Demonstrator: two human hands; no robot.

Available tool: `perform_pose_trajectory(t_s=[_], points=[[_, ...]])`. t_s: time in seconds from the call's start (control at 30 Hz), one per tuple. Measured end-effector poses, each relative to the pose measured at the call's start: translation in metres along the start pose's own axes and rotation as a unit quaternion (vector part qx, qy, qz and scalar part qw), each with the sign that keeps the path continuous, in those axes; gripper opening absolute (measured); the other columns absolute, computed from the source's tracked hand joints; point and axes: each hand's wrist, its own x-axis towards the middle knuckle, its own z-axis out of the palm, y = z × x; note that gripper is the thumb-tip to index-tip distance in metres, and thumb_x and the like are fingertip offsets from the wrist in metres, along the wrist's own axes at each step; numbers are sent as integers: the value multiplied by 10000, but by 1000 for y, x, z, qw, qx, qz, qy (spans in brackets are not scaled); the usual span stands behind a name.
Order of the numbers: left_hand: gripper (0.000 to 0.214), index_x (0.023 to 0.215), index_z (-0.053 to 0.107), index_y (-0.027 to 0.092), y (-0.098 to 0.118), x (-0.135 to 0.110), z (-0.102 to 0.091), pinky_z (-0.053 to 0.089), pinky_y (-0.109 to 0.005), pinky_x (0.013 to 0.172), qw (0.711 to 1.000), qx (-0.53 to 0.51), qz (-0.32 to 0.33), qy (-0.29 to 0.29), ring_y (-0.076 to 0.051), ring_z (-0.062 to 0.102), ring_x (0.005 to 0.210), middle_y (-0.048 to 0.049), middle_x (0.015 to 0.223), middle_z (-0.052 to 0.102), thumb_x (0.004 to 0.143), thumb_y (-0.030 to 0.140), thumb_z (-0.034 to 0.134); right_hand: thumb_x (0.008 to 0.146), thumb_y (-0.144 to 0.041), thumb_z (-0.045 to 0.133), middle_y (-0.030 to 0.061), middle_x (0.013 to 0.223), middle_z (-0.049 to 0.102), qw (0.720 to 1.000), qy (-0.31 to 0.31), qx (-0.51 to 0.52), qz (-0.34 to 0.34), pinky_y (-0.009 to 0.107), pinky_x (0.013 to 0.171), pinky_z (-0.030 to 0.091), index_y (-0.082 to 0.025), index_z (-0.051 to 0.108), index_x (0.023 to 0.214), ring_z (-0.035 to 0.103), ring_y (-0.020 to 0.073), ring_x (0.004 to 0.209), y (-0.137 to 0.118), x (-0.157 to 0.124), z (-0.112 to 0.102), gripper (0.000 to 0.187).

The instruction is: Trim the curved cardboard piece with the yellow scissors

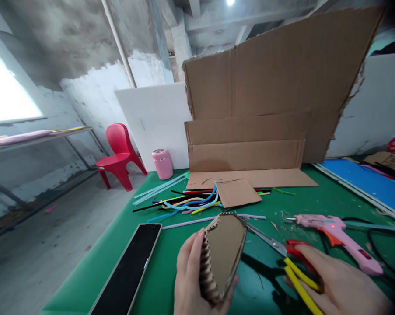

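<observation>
My left hand [190, 271] grips a small cardboard form [225, 249] from below, fingers on both its sides. The form has a flat, roughly leaf-shaped top, and its side wall shows open corrugated ridges. Scissors [271, 243] with red and yellow handles are in my right hand [338, 275], whose fingers wrap around them. Their blades point left, and the tips reach the upper right edge of the cardboard form. Whether the blades touch the cardboard I cannot tell.
A phone [128, 267] lies at left on the green table [89, 267]. A pink glue gun [335, 232] rests at right. Behind are colored pipe cleaners [190, 203], a cardboard square [238, 192], a pink canister [162, 164] and large upright cardboard [269, 78]. A red chair [120, 153] stands beyond.
</observation>
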Motion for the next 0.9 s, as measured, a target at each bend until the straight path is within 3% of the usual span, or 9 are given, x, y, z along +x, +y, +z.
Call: perform_pose_trajectory(t_s=[0.23,0.4,0.73,0.9], points=[[628,1357,410,204,-1,3,0,516,-431,919,999,-40,-28,24,-289,558,1129,-138,1232,543,803,404,628,883,-527,495,43,986,727,997,-66,45,19,260,547,580,-258,602,1102,708,241,816,1,-1,-5,363],[634,1375,401,218,-2,4,0,514,-444,925,997,-75,-28,13,-293,560,1130,-140,1236,546,819,437,612,893,-511,491,42,981,728,995,-78,64,26,235,546,572,-258,619,1055,709,231,813,-3,4,-12,326],[650,1380,398,258,-2,2,0,522,-459,925,995,-92,-28,-4,-311,561,1173,-139,1274,545,818,524,586,885,-506,490,58,1005,722,999,-5,-1,-35,299,610,596,-218,591,1129,705,239,821,4,7,-10,391],[642,1366,421,251,-1,5,-1,531,-432,913,993,-110,-39,-7,-294,580,1144,-131,1254,553,817,545,580,874,-512,487,37,899,738,995,59,-18,-75,326,574,603,-208,641,1032,709,226,725,3,17,-9,376]])
